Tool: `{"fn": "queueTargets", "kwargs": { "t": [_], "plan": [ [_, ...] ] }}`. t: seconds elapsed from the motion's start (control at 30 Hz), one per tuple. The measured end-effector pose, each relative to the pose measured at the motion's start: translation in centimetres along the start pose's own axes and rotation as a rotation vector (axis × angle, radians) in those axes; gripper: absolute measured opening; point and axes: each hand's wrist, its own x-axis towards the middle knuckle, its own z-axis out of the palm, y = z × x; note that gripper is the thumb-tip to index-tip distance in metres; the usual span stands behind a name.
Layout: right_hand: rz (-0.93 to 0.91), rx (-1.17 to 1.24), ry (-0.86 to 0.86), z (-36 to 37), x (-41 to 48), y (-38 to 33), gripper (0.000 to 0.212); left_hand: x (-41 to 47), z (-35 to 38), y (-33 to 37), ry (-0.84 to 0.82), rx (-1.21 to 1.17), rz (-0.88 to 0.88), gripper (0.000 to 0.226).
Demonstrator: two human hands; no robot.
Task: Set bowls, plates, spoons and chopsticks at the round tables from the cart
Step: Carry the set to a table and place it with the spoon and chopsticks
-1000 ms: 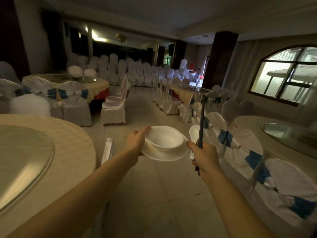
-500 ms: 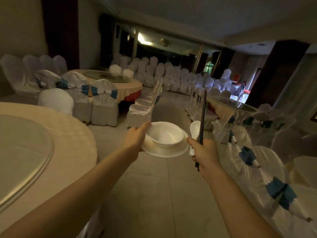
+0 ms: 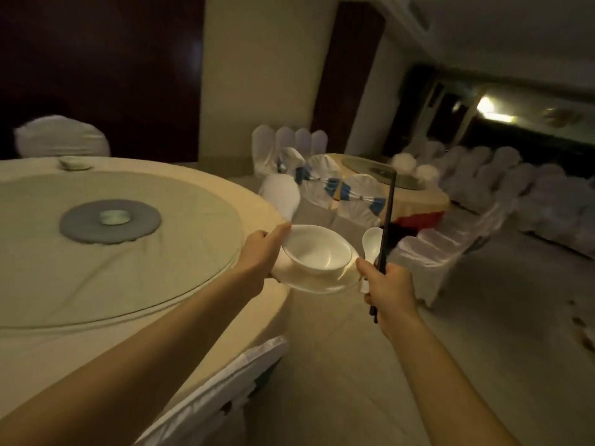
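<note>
My left hand (image 3: 262,252) grips a white plate (image 3: 322,283) with a white bowl (image 3: 317,249) sitting on it, thumb on the bowl's rim. They hover over the right edge of the near round table (image 3: 225,284), which has a yellow cloth and a glass turntable (image 3: 112,252). My right hand (image 3: 388,286) holds a white spoon (image 3: 372,243) and dark chopsticks (image 3: 388,217) upright, just right of the plate. A small bowl on a plate (image 3: 74,163) stands at the table's far edge.
A white-covered chair (image 3: 225,391) sits against the near table below my arms, another (image 3: 61,136) at its far side. A second round table (image 3: 418,194) ringed by chairs with blue sashes stands behind. Rows of covered chairs (image 3: 515,194) fill the right. Tiled floor (image 3: 483,317) lies between.
The view has swung left, bringing the near round table in front of me. Both hands keep their loads and now sit at the table's right edge.
</note>
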Motion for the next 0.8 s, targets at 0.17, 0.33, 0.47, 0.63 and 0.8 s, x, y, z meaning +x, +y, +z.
{"fn": "queueTargets", "kwargs": {
  "t": [0.17,0.33,0.47,0.63,0.8],
  "plan": [
    [-0.074,0.022,-0.295,4.6,4.6,-0.8,0.03,0.1,-3.1,0.2,0.28,-0.023,0.025,0.051],
    [-0.082,0.101,-0.535,11.2,5.5,-0.4,0.032,-0.6,-8.1,-0.2,0.519,-0.057,0.042,0.05],
    [-0.063,0.137,-0.692,16.6,5.3,0.2,0.03,-0.6,-12.0,-1.4,0.67,-0.082,0.032,0.041],
    [-0.038,0.112,-0.781,22.5,5.8,2.3,0.031,1.5,-15.7,-4.3,0.804,-0.053,-0.014,0.066],
    [0.018,0.035,-0.83,26.5,7.1,6.3,0.028,4.6,-17.6,-8.8,0.84,-0.017,-0.077,0.067]
  ]
}}
